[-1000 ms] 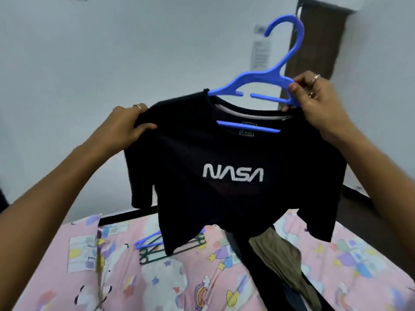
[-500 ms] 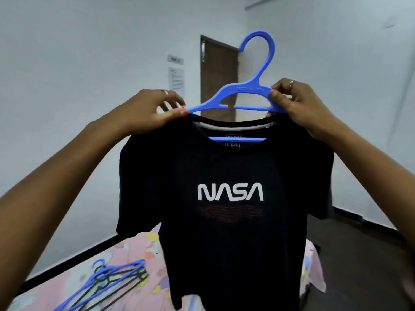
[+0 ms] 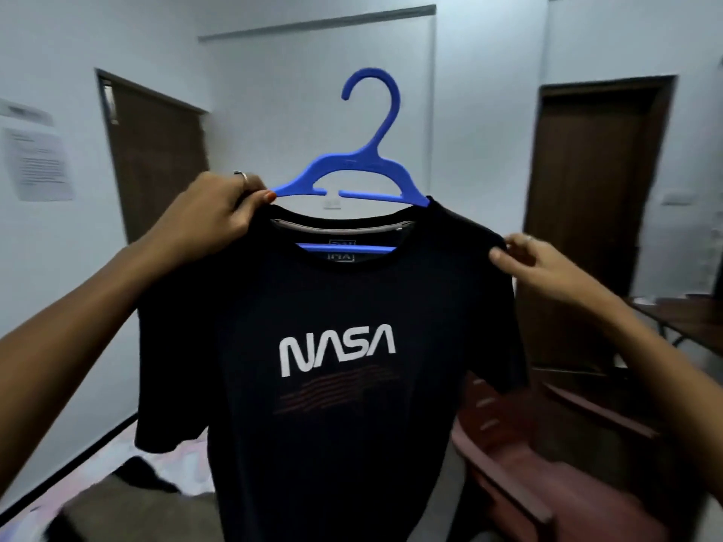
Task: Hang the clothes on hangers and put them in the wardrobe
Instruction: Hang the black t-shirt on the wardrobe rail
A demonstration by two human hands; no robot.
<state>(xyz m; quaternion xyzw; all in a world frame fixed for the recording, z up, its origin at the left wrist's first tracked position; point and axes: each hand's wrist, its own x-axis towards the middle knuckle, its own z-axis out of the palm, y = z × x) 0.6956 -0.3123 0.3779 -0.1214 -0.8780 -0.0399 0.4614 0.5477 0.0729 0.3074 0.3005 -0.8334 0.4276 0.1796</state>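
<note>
Left grip (image 3: pixel 219 217) holds hanger (image 3: pixel 352 178), right (image 3: pixel 524 260) shifted to sleeve (image 3: pixel 485 244)

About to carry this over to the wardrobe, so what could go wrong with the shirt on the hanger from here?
1. Only the left hand pinches the blue plastic hanger and the collar of the black NASA T-shirt; the load may tilt.
2. The right hand merely fingers the shoulder seam, which could slide off the hanger's end.
3. The hem hangs low and may snag the reddish-brown wooden chair.
</note>
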